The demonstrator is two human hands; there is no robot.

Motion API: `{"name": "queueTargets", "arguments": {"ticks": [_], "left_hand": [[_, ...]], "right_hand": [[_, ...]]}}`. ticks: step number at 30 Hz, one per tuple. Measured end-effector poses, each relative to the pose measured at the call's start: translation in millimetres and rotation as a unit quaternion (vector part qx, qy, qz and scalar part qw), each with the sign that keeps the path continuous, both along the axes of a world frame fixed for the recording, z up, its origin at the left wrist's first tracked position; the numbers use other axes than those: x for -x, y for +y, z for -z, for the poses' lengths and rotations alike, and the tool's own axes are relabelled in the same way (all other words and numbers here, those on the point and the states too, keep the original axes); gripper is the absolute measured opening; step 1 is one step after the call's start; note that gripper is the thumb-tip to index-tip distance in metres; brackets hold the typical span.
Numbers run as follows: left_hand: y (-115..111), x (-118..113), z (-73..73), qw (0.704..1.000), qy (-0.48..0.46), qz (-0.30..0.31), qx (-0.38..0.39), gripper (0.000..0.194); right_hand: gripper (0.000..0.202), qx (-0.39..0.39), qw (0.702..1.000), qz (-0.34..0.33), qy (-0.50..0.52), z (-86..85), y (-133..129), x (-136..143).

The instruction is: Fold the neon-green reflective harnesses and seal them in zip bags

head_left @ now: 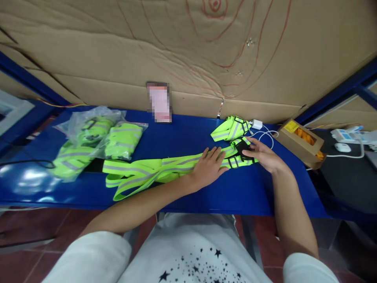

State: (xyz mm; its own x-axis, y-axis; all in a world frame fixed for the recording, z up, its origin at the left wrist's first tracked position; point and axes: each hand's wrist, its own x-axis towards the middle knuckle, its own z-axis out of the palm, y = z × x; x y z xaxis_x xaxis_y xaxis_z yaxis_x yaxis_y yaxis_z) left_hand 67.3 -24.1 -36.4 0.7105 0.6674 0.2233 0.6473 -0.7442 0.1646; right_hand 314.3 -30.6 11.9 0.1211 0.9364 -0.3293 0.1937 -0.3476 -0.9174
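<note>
A neon-yellow reflective strap bundle (176, 167) with grey stripes lies lengthwise on the blue table (188, 131), its loops spread at the left end. My left hand (208, 168) lies flat across the straps, fingers stretched out and pressing on them. At the bundle's right end is a black buckle piece (242, 150) with strap sliders around it. My right hand (263, 156) curls about this end, with thumb and fingers gripping the buckle piece. Just behind it sits another folded reflective strap (231, 129) with black sliders.
Several clear bags (122, 139) of neon straps lie at the left. A phone (160, 102) leans against the cardboard wall (118, 90). At the right are a white charger (257, 124) with its cable, a cardboard box (297, 141) holding orange items, and a white mouse-like object (342, 147).
</note>
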Motion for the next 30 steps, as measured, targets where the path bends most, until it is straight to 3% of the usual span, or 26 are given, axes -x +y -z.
{"name": "queueTargets", "arguments": {"ticks": [5,8,10,13,16,19,26,30], "left_hand": [[-1.3,3.9,9.9,0.999,-0.014,0.022,-0.028,0.048],[-1.4,1.7,14.4,0.999,-0.027,0.026,-0.036,0.046],[-1.5,-0.6,16.4,0.998,-0.033,0.027,-0.038,0.045],[-2.4,-3.1,17.1,0.998,-0.031,0.036,-0.035,0.045],[-4.1,-3.4,16.1,0.998,-0.024,0.043,-0.031,0.046],[-5.7,-2.3,16.4,0.999,-0.02,0.038,-0.031,0.046],[-7.0,0.8,13.1,0.996,-0.018,0.069,-0.054,0.039],[-7.9,6.5,4.8,0.997,-0.019,0.04,-0.065,0.032]], "right_hand": [[0.083,-0.032,0.998,-0.015,-0.042,11.8,-1.0,2.4],[0.075,-0.06,0.985,-0.02,-0.162,14.3,-1.8,9.1],[0.069,-0.075,0.951,-0.027,-0.298,10.2,-6.0,20.7],[0.063,-0.094,0.871,-0.025,-0.481,1.0,-17.7,49.5],[0.062,-0.129,0.797,-0.038,-0.589,-0.9,-29.9,78.8],[0.061,-0.149,0.749,-0.081,-0.64,6.2,-36.0,93.8],[0.055,-0.156,0.706,-0.141,-0.676,17.4,-38.6,99.0],[0.053,-0.151,0.717,-0.165,-0.661,9.5,-42.7,101.7]]}}
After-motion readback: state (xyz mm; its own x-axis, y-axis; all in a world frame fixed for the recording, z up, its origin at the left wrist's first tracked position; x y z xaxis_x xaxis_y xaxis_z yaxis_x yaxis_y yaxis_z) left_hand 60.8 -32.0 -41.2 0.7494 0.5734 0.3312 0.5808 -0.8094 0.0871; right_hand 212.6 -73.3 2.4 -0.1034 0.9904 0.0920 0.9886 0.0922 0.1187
